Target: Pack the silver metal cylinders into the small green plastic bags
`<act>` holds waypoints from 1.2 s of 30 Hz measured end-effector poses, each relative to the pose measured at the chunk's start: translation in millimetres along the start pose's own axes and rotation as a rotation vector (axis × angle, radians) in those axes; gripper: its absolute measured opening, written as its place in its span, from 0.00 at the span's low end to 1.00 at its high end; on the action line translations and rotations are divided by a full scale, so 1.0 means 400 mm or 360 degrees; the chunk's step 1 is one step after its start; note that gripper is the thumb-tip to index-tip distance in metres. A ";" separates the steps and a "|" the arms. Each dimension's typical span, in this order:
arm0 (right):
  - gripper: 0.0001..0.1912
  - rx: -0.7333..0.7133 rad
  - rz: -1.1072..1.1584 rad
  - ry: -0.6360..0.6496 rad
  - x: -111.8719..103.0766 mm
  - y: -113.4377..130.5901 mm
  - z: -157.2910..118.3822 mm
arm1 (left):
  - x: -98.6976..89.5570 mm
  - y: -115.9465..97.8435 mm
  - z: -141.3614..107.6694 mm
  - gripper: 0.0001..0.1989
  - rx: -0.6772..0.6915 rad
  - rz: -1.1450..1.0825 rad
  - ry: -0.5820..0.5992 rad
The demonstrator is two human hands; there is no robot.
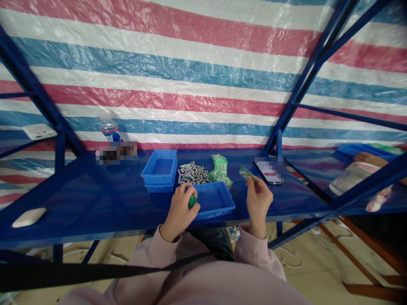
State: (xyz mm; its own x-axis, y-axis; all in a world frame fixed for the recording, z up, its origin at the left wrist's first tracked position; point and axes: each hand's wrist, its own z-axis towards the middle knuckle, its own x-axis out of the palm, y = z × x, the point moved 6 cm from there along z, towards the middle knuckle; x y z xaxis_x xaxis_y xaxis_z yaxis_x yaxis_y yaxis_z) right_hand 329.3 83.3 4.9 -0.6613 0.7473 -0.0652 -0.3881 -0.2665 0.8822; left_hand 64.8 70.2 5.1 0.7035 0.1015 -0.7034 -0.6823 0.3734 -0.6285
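Observation:
My left hand (181, 208) is closed round a small green object (192, 201), over the left side of a shallow blue tray (227, 207). Most of that object is hidden by the fingers, so its kind cannot be made out. To the right of the tray, my right hand (259, 199) pinches a small clear greenish plastic bag (246, 172) between thumb and fingers. Behind the tray lies a pile of small silver metal cylinders (193, 173). Green-tinted plastic bags (219, 169) lie beside the pile, on its right.
Stacked blue bins (160, 165) stand left of the pile on the blue table (117, 203). A phone (269, 171) lies at right, a water bottle (110, 129) stands back left, and a white mouse-shaped object (29, 217) rests front left. Another person's arm (370, 160) shows far right, beyond blue frame bars.

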 end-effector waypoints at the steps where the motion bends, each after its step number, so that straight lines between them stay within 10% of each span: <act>1: 0.21 0.0004 0.0064 0.0007 0.000 0.012 -0.004 | 0.000 0.000 0.000 0.08 -0.0002 -0.0002 0.0000; 20: 0.13 0.0070 0.0340 0.0740 0.118 0.157 -0.126 | 0.002 0.004 0.002 0.09 0.0014 0.0009 -0.0028; 36: 0.09 -0.0155 -0.0682 0.1082 0.182 0.169 -0.183 | 0.005 0.008 0.005 0.13 0.0029 -0.0021 -0.0023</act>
State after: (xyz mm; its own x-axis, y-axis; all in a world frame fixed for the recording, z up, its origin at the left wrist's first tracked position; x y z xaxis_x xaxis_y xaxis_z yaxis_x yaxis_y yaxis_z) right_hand 208.1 75.2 25.7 -0.6757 0.2716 -0.6854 -0.7299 -0.1160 0.6736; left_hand 64.4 73.3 2.4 0.7153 0.1100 -0.6901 -0.6693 0.3918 -0.6313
